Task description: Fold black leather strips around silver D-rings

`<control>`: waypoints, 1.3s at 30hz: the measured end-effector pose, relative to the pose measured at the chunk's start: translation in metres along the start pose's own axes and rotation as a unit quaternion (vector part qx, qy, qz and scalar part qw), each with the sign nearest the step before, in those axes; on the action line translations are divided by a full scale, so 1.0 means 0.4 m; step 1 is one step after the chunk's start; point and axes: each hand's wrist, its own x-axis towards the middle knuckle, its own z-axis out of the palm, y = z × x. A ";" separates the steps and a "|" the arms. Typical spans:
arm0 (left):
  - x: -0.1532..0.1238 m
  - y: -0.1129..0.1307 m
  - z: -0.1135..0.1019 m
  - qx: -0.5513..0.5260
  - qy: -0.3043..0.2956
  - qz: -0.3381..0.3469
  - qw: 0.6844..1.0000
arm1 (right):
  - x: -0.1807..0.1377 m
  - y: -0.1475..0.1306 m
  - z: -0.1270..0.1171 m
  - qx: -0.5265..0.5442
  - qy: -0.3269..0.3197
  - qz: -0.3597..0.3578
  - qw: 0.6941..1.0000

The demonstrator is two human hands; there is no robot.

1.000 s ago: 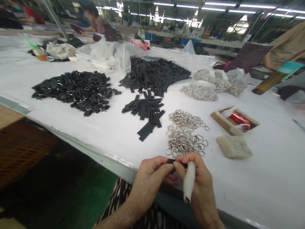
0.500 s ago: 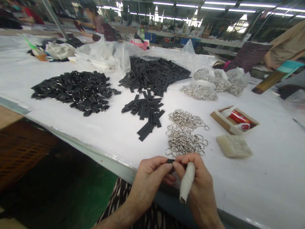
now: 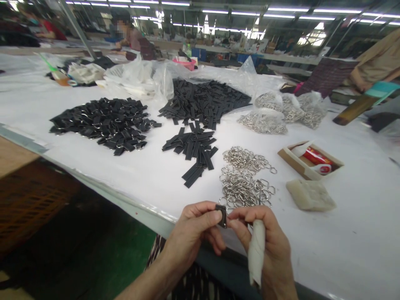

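My left hand [image 3: 193, 227] pinches a small black strap piece with a metal ring [image 3: 222, 215] between thumb and fingers at the table's near edge. My right hand [image 3: 265, 246] is closed around a white tube-like thing [image 3: 256, 252] and its fingertips touch the same black piece. Just beyond my hands lies a loose heap of metal rings [image 3: 245, 179]. A small stack of flat black strips [image 3: 195, 152] lies left of the rings.
On the white table [image 3: 150, 175] a pile of finished black pieces with rings [image 3: 104, 123] lies at the left, a large strip pile [image 3: 204, 98] behind, bagged rings [image 3: 281, 110], a cardboard tray with a red tube [image 3: 311, 160], and a pale block [image 3: 309, 195]. Other people work far behind.
The black piece now stands up edge-on between my fingertips, turned from lying flat. My right hand has shifted slightly right and down with the white tube. The view has dropped a little.
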 end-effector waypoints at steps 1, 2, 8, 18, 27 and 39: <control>0.001 0.000 0.000 -0.007 -0.003 -0.007 1.000 | 0.000 0.000 0.000 0.000 0.002 0.002 1.000; 0.002 -0.001 0.000 -0.011 -0.007 -0.013 1.000 | 0.000 0.000 0.000 0.002 0.005 0.004 1.000; 0.005 -0.008 0.001 -0.014 -0.006 -0.003 1.000 | 0.003 -0.007 0.008 -0.013 0.022 0.009 1.000; -0.005 -0.022 0.017 0.061 0.002 0.032 0.998 | -0.003 -0.008 0.007 -0.015 0.025 0.072 0.997; -0.006 -0.027 0.012 0.093 0.000 0.037 0.995 | -0.007 -0.022 0.016 0.000 0.019 0.132 0.991; -0.007 -0.025 0.019 0.101 -0.001 0.038 0.994 | -0.004 -0.027 0.018 0.041 0.002 0.110 0.993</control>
